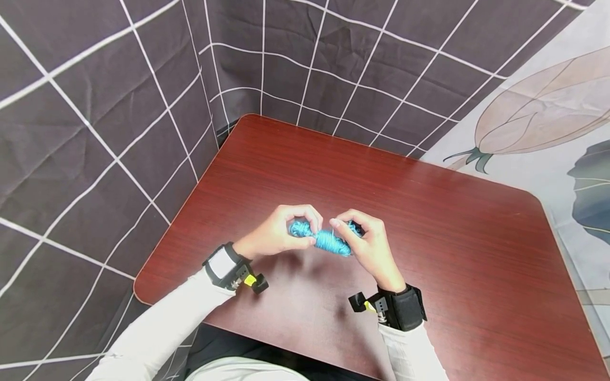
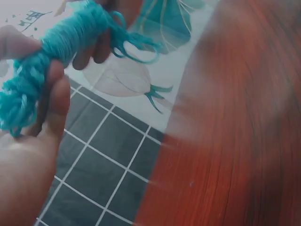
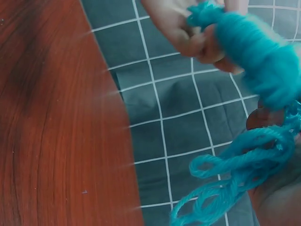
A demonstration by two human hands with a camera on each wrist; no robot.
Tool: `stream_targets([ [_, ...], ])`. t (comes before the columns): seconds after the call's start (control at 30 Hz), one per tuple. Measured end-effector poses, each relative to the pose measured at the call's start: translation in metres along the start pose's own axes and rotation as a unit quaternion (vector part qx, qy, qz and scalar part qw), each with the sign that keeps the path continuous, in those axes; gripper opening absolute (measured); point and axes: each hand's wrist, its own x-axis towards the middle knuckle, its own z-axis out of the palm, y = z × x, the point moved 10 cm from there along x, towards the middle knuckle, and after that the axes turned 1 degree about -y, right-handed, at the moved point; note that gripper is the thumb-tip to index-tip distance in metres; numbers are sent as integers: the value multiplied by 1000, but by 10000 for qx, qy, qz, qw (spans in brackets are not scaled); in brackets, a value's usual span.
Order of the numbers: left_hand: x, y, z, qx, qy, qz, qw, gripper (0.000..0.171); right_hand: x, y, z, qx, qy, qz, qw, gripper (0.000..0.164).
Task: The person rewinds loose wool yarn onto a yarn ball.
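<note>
A bundle of turquoise yarn (image 1: 332,243) is held above the table, its middle wrapped tightly in many turns. My left hand (image 1: 278,230) pinches it near its left end between thumb and fingers; a looped tuft (image 2: 21,96) sticks out past the grip in the left wrist view. At the other end is my right hand (image 1: 371,241), with thumb and forefinger together at a thin strand by the wound part. Loose yarn loops (image 3: 235,169) hang from that hand in the right wrist view. Its other fingers are partly hidden behind the yarn.
The reddish-brown wooden table (image 1: 457,254) lies beneath both hands. A dark cloth with a white grid (image 1: 343,69) hangs behind it and on the left. On the right is a pale floral cloth (image 1: 524,121). Each wrist wears a black strap (image 1: 407,309) with a small camera mount.
</note>
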Motion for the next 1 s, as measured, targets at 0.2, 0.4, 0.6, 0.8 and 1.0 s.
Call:
stream_targets([
  [0.2,2,3,-3,-840,131,199,9962,19,0,11,2,347,33,207,9992,7],
  [0.4,4,6,-12,-1038,762,314,9912,18,-5,27,14,579,-132,285,9978,11],
  [0.6,2,8,-28,-284,1701,315,9845,18,-11,53,27,704,-404,483,9955,14],
  [0.8,2,12,-31,759,1943,357,9774,18,-9,39,28,230,-509,356,9978,9],
  [1.0,1,5,-27,1586,1778,131,9711,18,-4,14,16,-199,-248,259,9992,5],
])
